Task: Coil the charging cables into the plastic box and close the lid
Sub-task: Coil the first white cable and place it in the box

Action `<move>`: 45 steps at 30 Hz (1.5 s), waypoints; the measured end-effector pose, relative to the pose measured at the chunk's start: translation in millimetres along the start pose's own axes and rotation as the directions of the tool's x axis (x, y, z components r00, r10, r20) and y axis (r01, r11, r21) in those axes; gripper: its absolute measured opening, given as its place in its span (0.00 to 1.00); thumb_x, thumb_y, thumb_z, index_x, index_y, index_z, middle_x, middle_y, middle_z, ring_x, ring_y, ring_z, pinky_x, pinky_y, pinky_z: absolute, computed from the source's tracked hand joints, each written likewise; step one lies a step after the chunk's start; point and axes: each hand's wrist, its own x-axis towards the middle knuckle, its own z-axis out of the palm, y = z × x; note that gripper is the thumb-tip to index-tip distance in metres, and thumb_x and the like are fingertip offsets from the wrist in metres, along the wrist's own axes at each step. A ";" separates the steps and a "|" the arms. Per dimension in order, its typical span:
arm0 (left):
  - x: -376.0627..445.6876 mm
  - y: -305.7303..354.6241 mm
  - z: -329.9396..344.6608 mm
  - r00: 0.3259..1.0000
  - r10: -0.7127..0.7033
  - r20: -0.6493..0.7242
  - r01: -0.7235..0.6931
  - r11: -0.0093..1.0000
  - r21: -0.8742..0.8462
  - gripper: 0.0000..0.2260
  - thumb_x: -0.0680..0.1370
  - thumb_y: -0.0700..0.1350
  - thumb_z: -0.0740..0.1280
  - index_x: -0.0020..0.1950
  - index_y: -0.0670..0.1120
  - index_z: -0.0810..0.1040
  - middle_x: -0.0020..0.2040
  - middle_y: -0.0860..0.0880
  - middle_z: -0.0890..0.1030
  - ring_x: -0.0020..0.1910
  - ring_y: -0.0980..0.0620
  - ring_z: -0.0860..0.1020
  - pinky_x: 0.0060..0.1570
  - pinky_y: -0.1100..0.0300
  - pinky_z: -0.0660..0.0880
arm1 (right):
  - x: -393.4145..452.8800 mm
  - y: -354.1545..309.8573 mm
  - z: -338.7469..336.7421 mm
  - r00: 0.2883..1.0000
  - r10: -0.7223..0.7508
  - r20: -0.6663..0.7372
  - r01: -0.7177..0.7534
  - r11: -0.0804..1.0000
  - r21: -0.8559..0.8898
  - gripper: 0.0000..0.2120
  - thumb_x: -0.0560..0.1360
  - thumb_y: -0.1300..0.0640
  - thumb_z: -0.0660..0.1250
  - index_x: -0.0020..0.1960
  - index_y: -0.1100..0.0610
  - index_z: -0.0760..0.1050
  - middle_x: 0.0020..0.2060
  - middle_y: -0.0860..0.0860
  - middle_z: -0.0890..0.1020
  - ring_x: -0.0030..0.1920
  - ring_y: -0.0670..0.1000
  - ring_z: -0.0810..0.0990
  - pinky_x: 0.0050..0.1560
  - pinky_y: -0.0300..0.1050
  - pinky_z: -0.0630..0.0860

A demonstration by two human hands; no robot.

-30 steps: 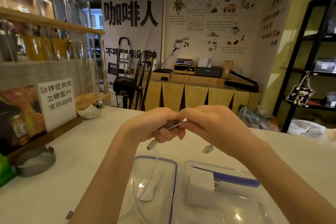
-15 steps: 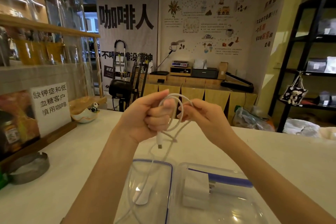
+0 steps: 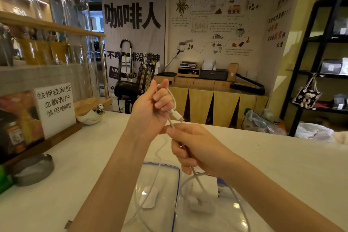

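Observation:
My left hand [image 3: 150, 107] is raised above the counter and grips a small loop of the white charging cable [image 3: 174, 105], whose plug [image 3: 178, 117] sticks out to the right of the fingers. Just below it, my right hand [image 3: 195, 149] holds the same cable, which runs down through the fist and curves over the clear plastic box [image 3: 222, 213]. A white charger block [image 3: 202, 201] lies inside the box. The clear lid with a blue rim [image 3: 175, 171] lies beside the box on its left, with a white tab [image 3: 148, 197] seen through it.
A metal ashtray [image 3: 33, 170] sits on the white counter [image 3: 90, 156] at the left, near a printed sign [image 3: 55, 105] on a wooden base and a small bowl with a panda figure [image 3: 92, 116]. Shelves and a fan stand beyond the counter.
My right hand has dropped from beside my left hand to below it, sliding along the cable. The left hand has risen, and the plug now points right.

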 end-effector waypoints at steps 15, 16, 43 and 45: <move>-8.1 -23.2 3.8 0.947 -0.293 -0.130 0.141 0.015 0.990 0.15 0.79 0.49 0.55 0.40 0.43 0.75 0.26 0.51 0.70 0.20 0.59 0.67 0.24 0.66 0.66 | -27.9 -43.9 -26.4 0.934 -0.355 0.027 0.038 0.025 -0.999 0.12 0.75 0.48 0.60 0.55 0.49 0.77 0.41 0.47 0.83 0.39 0.44 0.79 0.45 0.38 0.77; -9.2 -20.9 3.7 0.895 -0.413 -0.172 0.220 0.073 0.973 0.17 0.79 0.50 0.54 0.39 0.43 0.76 0.24 0.51 0.67 0.19 0.58 0.64 0.22 0.66 0.63 | -29.4 -47.1 -30.6 0.925 -0.376 0.061 0.054 -0.027 -0.998 0.13 0.74 0.46 0.60 0.54 0.48 0.78 0.41 0.47 0.83 0.39 0.44 0.78 0.45 0.37 0.76; -1.0 -8.6 5.8 0.974 0.216 -0.065 -0.159 0.864 0.478 0.19 0.80 0.50 0.48 0.47 0.41 0.75 0.21 0.53 0.67 0.20 0.58 0.65 0.23 0.67 0.66 | -15.0 -0.3 -19.1 0.985 -0.164 -0.054 0.081 0.716 -0.694 0.11 0.75 0.57 0.62 0.57 0.49 0.72 0.23 0.46 0.75 0.23 0.40 0.72 0.28 0.28 0.70; -3.4 -13.9 3.9 0.954 0.299 0.016 -0.199 0.595 0.779 0.16 0.80 0.49 0.49 0.48 0.44 0.74 0.23 0.53 0.70 0.23 0.58 0.68 0.26 0.67 0.67 | -18.0 -3.6 -19.0 0.987 -0.146 -0.061 0.059 0.700 -0.711 0.09 0.74 0.58 0.62 0.53 0.48 0.73 0.20 0.44 0.75 0.23 0.39 0.72 0.29 0.27 0.70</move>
